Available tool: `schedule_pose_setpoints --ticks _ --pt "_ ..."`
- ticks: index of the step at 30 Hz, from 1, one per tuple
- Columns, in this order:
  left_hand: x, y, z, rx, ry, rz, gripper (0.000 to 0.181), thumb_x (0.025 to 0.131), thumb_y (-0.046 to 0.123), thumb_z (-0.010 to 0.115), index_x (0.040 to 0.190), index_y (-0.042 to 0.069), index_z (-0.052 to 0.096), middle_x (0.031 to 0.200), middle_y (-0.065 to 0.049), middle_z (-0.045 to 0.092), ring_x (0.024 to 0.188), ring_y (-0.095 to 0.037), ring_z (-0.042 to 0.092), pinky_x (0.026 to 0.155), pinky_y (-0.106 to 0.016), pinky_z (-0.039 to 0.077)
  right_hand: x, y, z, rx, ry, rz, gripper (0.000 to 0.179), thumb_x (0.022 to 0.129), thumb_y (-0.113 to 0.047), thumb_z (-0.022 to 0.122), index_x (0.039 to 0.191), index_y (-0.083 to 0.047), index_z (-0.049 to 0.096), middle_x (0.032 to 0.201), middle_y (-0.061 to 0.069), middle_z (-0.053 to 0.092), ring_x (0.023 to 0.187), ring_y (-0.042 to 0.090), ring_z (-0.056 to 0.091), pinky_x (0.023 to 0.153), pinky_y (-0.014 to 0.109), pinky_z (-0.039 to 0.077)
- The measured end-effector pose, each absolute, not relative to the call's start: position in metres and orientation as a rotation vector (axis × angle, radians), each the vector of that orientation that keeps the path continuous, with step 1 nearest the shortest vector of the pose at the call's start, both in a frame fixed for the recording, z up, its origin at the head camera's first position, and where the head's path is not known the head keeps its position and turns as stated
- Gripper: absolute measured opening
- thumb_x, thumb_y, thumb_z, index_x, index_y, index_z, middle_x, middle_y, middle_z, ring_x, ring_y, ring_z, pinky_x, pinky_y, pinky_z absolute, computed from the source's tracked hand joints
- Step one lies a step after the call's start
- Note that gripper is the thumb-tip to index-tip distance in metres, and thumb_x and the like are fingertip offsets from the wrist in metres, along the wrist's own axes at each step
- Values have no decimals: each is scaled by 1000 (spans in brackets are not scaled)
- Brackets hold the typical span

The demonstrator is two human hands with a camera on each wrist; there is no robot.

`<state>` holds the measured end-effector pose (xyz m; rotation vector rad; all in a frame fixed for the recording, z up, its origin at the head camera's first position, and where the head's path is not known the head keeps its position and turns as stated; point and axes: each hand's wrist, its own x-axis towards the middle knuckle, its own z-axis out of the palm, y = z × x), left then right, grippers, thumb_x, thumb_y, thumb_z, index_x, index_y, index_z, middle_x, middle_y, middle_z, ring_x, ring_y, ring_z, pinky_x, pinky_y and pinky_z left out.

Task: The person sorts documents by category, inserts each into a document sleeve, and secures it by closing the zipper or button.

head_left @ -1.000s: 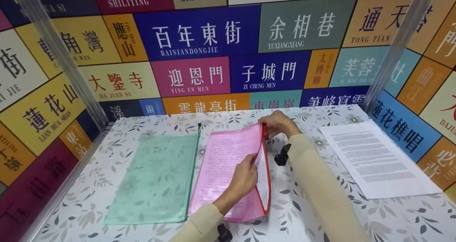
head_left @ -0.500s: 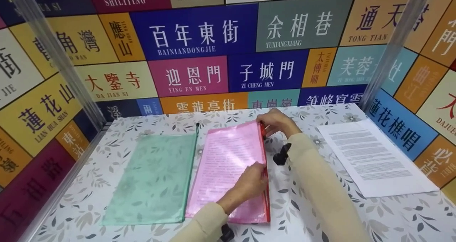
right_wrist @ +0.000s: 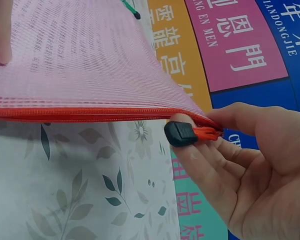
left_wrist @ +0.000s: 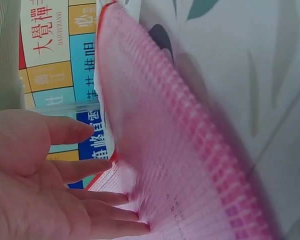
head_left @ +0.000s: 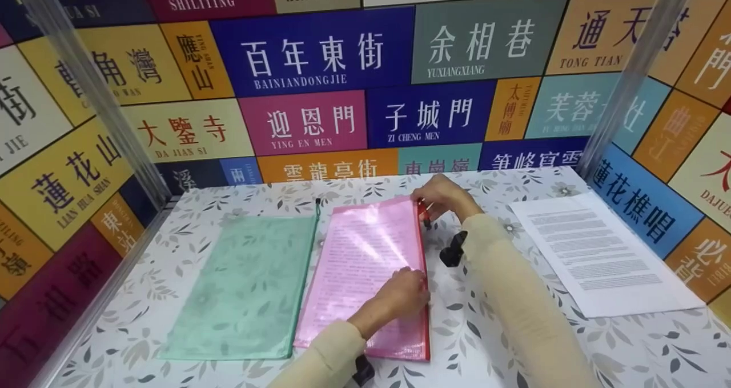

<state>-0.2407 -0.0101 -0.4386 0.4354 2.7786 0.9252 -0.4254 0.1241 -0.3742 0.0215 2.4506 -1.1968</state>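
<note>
A pink mesh zipper pouch (head_left: 365, 245) with printed sheets inside lies at the middle of the table, its red zipper (right_wrist: 90, 114) along the right side. My right hand (head_left: 444, 196) pinches its far right corner between thumb and fingers. From that corner a red cord with a black zipper pull (right_wrist: 180, 135) hangs over a finger. My left hand (head_left: 404, 292) rests on the pouch's near right part, by the zipper edge. In the left wrist view the left fingers (left_wrist: 102, 197) are nearly straight, their tips touching the mesh, and the thumb stands apart from it.
A green mesh zipper pouch (head_left: 251, 285) lies left of the pink one. To the right, printed white papers (head_left: 614, 259) lie at a slant. Clear posts (head_left: 634, 85) rise at the back corners of the flower-patterned table (head_left: 485, 331), before a wall of coloured signs.
The pink pouch's gaping zipper side has come together and lies flatter. My left hand has moved down and right along that edge, while the right hand keeps hold of the far corner.
</note>
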Motion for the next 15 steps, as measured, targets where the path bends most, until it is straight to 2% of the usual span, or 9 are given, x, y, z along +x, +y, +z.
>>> schedule_pose_setpoints --ticks 3,5,9,11,15 --pt "-243 -11 -437 385 2763 1003 22 91 7 62 109 -4 68 93 -12 68 77 -19 59 70 -30 53 -425 124 -373 15 2456 -1183 27 95 -23 61 101 2 69 77 5 68 56 13 68 58 28 59" --pt "-246 -12 -435 344 2759 1086 28 93 9 61 116 -5 66 104 -17 72 85 -23 66 78 -33 56 -424 124 -373 21 2453 -1187 29 95 -24 61 104 2 69 79 5 68 58 13 69 58 28 59" --pt "-254 -14 -432 246 2745 1312 34 97 13 58 125 -5 63 119 -23 69 103 -30 68 91 -38 56 -422 124 -370 32 2452 -1200 32 95 -24 60 110 3 69 80 6 67 60 15 69 57 28 59" --pt "-260 -15 -431 183 2706 1452 33 97 15 58 125 -4 63 118 -23 70 101 -29 69 87 -36 57 -422 124 -369 36 2456 -1200 32 96 -25 60 110 3 69 79 5 66 60 14 69 57 27 59" --pt "-272 -15 -430 41 2538 1726 26 98 16 58 117 0 67 107 -20 72 83 -21 69 71 -32 59 -421 122 -366 48 2450 -1212 31 96 -25 59 108 2 69 76 4 65 59 14 67 56 26 58"
